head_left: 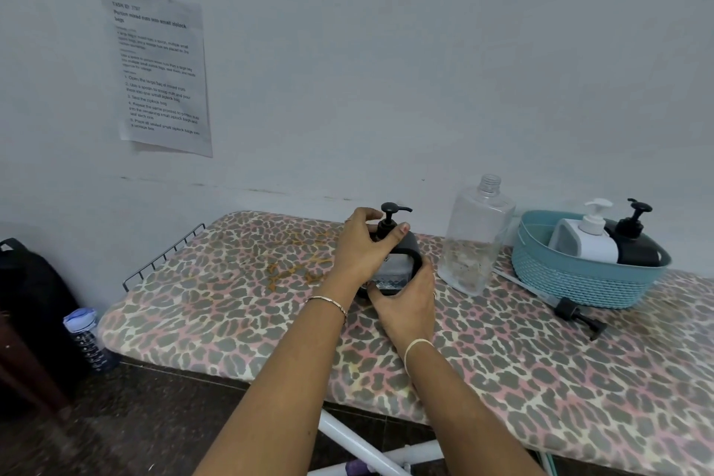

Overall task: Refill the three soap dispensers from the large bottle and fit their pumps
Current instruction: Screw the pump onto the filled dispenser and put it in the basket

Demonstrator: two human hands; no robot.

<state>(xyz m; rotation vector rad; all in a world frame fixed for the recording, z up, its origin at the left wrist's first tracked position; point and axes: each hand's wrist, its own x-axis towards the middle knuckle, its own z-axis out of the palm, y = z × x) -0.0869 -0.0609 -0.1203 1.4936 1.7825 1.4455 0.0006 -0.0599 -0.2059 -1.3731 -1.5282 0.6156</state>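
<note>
The leopard-print ironing board (232, 321) carries everything; at its right end sits a blue basket (579, 282) holding a white dispenser (591, 240) and a black dispenser (637, 243), both with pumps on; just left of the basket the large clear bottle (475, 240) stands upright, its neck uncapped; the dark dispenser (405, 243) stands on the board just left of that bottle, between my hands; my right hand (405, 301) is wrapped round its base; my left hand (359, 247) is curled round the collar of its pump (390, 213); a loose pump (575, 313) lies on its side in front of the basket.
</note>
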